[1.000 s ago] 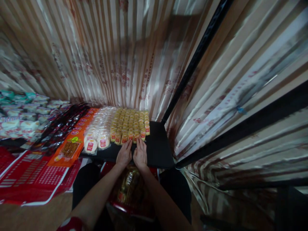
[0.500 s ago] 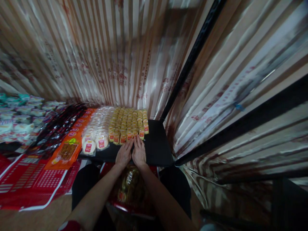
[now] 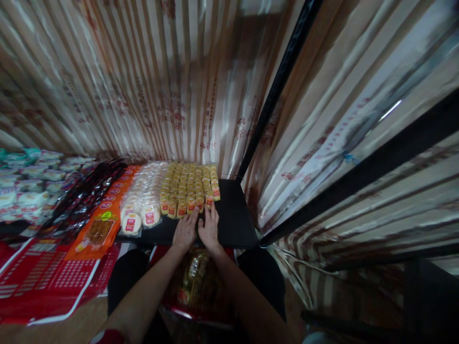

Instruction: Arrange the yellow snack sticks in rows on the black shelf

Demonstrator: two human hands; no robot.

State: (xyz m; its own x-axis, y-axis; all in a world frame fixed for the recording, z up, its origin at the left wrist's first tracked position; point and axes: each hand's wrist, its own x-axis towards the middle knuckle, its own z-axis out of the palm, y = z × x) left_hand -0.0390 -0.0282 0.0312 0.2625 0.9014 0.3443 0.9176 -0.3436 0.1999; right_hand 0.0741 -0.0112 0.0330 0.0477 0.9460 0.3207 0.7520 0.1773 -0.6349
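Note:
Rows of small yellow snack packets [image 3: 186, 184] with red labels stand close together on a black shelf [image 3: 233, 217]. My left hand [image 3: 184, 232] lies at the front of the rows, its fingers stretched forward against the packets near the middle. Just right of it, my right hand [image 3: 209, 228] reaches its extended fingers to a front packet [image 3: 209, 199] near the right end. Neither hand grips anything that I can see. Between my forearms, below the shelf edge, a red container [image 3: 186, 313] holds more yellow packets [image 3: 195, 274].
Left of the yellow rows lie clear packs of round white crackers [image 3: 131, 223], an orange snack bag [image 3: 100, 229], dark shiny packs [image 3: 82, 196] and white-and-green packs [image 3: 32, 200]. A red basket [image 3: 68, 267] stands at lower left. Black posts [image 3: 274, 102] and striped sheeting [image 3: 186, 95] border the shelf.
My right hand has shifted slightly right along the front row, its fingers now spread apart and away from the left hand. My left hand stays about where it was. The view has tilted slightly.

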